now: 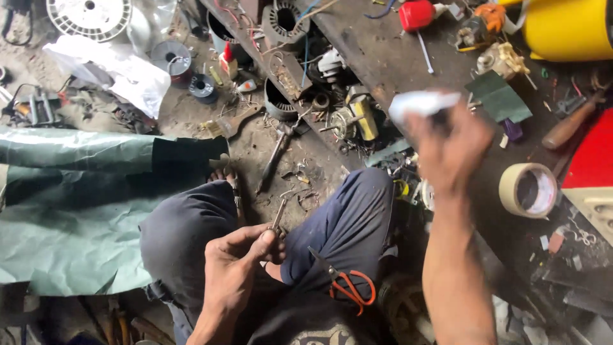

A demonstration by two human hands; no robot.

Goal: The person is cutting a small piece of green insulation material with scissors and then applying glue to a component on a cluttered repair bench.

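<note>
View: head, single camera, worn on the person's head. Facing: steeply downward over the seated person's lap and bent knees in dark trousers point(345, 223). Range: close; both forearms enter from the bottom edge, the left hand point(239, 262) low at centre, the right hand point(450, 144) raised nearer the lens and blurred. Field: dirt workshop floor with a crumpled green sheet point(70, 211) at frame left, a dark cluttered wooden workbench point(383, 45) running top centre to right. Shared coverage: one view only.
</note>
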